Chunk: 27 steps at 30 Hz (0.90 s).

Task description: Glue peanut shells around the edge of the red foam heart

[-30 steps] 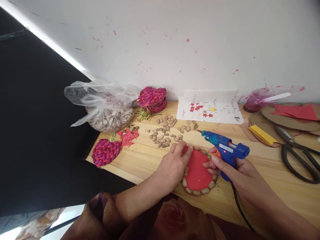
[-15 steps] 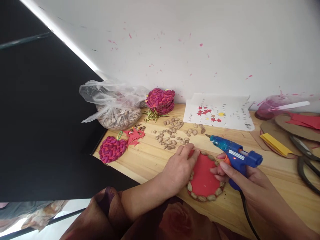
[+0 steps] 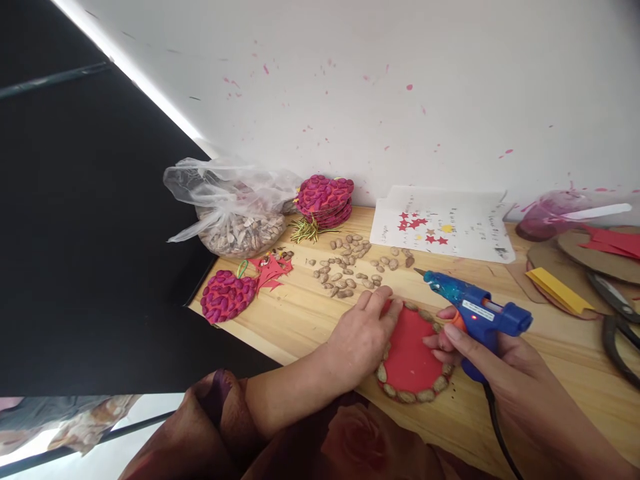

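My left hand (image 3: 364, 333) lies over the upper left edge of a red disc (image 3: 414, 350), its fingers bent and pressed on the rim. What sits under the fingertips is hidden. Brown, nutshell-like pieces (image 3: 406, 397) line the disc's edge, and its middle is bare red. In my right hand (image 3: 493, 363) is a blue glue gun (image 3: 473, 313), a finger by its orange trigger and a small red light showing. The nozzle points up and left, above the disc and apart from it. Loose brown shells (image 3: 345, 270) are scattered on the wooden table beyond my left hand.
A plastic bag of shells (image 3: 245, 230), a stack of purple-shelled pieces (image 3: 325, 200) and another such piece (image 3: 227, 297) lie to the left. Paper with stars (image 3: 465, 227) is at the back. Cardboard (image 3: 555, 257), scissors (image 3: 617, 300) and a pink-stained cup (image 3: 543, 217) stand right.
The whole view has shifted slightly to the right in the picture. Both hands, the disc and the glue gun keep almost the same places relative to each other.
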Tool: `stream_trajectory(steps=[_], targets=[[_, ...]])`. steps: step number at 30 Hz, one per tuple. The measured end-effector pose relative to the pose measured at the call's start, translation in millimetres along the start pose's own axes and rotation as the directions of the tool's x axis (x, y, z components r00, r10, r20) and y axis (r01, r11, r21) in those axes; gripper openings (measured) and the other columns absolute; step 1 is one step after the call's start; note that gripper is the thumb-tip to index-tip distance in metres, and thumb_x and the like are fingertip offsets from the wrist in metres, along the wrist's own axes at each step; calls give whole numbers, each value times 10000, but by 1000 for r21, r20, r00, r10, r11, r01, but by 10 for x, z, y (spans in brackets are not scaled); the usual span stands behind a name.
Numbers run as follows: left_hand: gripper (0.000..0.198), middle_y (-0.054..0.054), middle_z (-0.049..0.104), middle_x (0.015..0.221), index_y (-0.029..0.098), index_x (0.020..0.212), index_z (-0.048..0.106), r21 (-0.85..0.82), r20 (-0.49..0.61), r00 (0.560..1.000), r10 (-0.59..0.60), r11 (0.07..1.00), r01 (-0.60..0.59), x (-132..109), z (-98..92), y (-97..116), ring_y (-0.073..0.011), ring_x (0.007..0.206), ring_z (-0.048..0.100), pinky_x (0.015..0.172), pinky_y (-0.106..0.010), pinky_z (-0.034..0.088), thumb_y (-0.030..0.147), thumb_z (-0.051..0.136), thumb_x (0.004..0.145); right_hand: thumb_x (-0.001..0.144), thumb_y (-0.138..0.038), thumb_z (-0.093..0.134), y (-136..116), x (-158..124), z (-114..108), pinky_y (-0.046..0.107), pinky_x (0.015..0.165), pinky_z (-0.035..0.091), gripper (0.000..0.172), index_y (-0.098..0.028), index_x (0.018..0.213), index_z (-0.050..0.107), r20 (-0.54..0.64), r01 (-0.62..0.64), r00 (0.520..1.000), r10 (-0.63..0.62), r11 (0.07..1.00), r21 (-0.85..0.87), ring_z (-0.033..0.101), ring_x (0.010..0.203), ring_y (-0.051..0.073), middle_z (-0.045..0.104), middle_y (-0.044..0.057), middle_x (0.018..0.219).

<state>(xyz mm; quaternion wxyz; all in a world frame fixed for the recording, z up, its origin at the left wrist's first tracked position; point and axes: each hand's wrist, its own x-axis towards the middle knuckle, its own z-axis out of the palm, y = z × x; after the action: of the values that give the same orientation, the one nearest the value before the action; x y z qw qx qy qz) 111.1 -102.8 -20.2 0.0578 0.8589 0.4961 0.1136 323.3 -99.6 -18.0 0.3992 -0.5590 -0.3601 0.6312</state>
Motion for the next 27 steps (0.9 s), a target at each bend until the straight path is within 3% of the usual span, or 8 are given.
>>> stream_trajectory(steps=[6,27], targets=[[431,-199,481,1404,99,1387,468,-14,9,1000,-3,1000,3,1,-6,0,-280,1254,521,1027,-414,518,94,433,958,682,-477,867,-50,-37,17,273,717,648,412,-234,972,705,9,-6,1000,6,1000,-1,750,784,209,765,29,899],[503,-173,452,1436,138,1397,460,-14,4,1000,-16,1000,16,-18,45,-22,-296,1263,517,952,-410,569,23,422,909,755,-467,820,-87,-52,44,321,763,642,354,-230,985,692,41,9,999,-8,1000,-19,757,831,228,743,21,895]])
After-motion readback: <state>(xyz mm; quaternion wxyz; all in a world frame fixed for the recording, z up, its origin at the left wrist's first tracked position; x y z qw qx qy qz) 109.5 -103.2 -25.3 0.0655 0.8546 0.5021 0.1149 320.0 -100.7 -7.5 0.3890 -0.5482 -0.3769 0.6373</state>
